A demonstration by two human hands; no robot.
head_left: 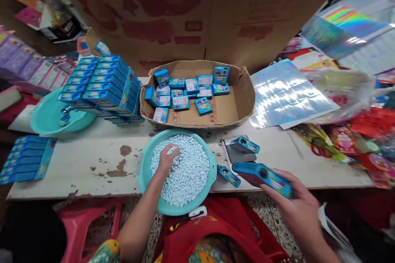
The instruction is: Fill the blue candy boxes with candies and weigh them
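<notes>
My left hand (168,159) is dug into a turquoise basin (142,176) full of small white candies (191,168), its fingers curled in among them. Held in my right hand (298,197) is a blue candy box (268,176), tilted, with a round dark spot on its printed side. The box is to the right of the basin, above the table's front edge. Close to it, one small blue box (228,176) lies beside the basin, and another blue box (247,144) rests on a smartphone (234,154).
Behind the basin stands a low cardboard tray (228,111) with several blue boxes. Stacked blue boxes (105,82) and a second turquoise basin (46,111) are at left. Silvery sheets (286,94) lie at right. A large carton (197,16) walls off the back.
</notes>
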